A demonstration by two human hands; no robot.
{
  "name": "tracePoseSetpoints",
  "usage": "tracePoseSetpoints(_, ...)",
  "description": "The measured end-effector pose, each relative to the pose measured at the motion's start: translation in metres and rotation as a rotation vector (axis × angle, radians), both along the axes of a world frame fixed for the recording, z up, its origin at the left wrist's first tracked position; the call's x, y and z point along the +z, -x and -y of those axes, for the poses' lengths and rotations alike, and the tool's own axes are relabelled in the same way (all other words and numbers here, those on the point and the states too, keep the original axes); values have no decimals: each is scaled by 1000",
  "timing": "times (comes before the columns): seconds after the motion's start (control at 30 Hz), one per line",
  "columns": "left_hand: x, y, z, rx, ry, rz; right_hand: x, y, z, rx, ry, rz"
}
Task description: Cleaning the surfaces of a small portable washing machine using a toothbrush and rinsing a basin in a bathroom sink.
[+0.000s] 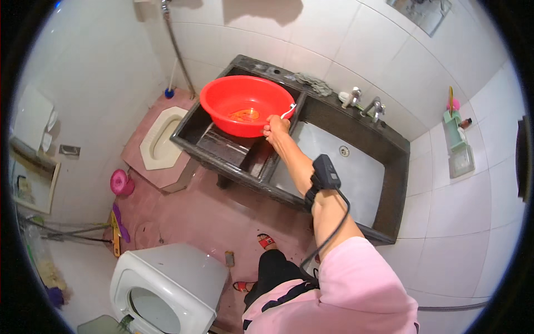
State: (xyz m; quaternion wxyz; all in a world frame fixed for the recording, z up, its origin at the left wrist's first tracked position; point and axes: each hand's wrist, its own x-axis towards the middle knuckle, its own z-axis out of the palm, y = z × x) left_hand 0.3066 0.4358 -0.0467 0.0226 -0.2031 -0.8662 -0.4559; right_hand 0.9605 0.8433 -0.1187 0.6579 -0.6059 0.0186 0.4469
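Observation:
My right hand is closed at the right front rim of a red plastic basin. From its fingers sticks out a thin white toothbrush-like stick, pointing up and to the right. Whether the fingers also grip the rim cannot be made out. The basin rests over the left compartment of a dark stone double sink, next to the ribbed washboard. An orange pattern shows on the basin's bottom. A black device is strapped to my right forearm. My left hand is out of view.
Two taps and a grey cloth are on the sink's back ledge. A squat toilet lies to the left, with a pink bucket near it. A white washing machine stands at lower left.

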Motion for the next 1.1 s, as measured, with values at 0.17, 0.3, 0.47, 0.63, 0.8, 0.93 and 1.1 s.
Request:
tracePoseSetpoints(0.17, 1, -6, -19, -13, 12, 12, 17, -62, 87, 195, -147, -21)
tracePoseSetpoints(0.3, -2, -5, -16, -8, 1, 20, 26, -100, 202, 184, -190, -60)
tracePoseSetpoints(0.47, -5, -3, -8, 5, -5, 36, -21, -140, 308, 42, -63, -26)
tracePoseSetpoints(0.63, -12, -11, -15, -6, 0, 46, -85, -179, 329, -203, 47, -190)
tracePoseSetpoints(0.8, -17, -6, -2, 9, 0, 33, -57, -188, 315, 651, 500, -40)
tracePoseSetpoints(0.93, -6, 12, 24, 46, 11, 11, -35, -219, 259, 624, 397, 958)
tracePoseSetpoints(1.1, 23, 48, 139, 136, -53, -57, 140, -156, 184, 599, -65, 1048)
